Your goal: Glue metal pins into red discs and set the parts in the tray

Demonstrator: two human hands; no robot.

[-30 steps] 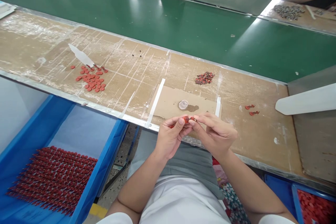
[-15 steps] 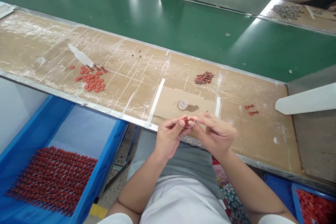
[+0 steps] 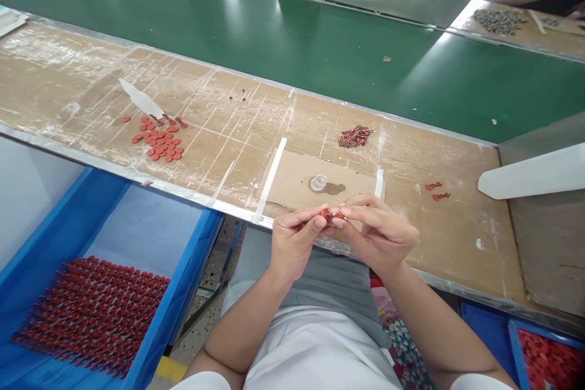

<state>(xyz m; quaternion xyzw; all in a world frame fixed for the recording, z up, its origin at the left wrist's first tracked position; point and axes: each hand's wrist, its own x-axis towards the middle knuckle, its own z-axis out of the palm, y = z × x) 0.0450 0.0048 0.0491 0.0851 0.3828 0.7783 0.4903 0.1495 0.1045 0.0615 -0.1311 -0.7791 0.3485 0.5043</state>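
My left hand [image 3: 295, 242] and my right hand [image 3: 379, 234] meet above the bench edge, both pinching a small red part with a metal piece [image 3: 331, 215]. Their fingertips partly hide it. Just beyond my fingers lies a cardboard pad [image 3: 292, 186] taped to the bench, with a small clear cup [image 3: 319, 183] on it. Further off lie a heap of red-and-metal pieces [image 3: 355, 136], a scatter of red discs [image 3: 159, 145], and a pair of red parts [image 3: 434, 190] to the right.
A green conveyor belt [image 3: 274, 73] runs behind the taped bench [image 3: 228, 128]. A blue bin [image 3: 55, 268] holds rows of red-headed pieces at lower left; another blue bin [image 3: 514, 347] holds red discs at lower right. A white plastic sheet [image 3: 532, 172] juts in at right.
My hands have shifted slightly right and closer together, turning the small red part between my fingertips. The objects on the bench stay in place.
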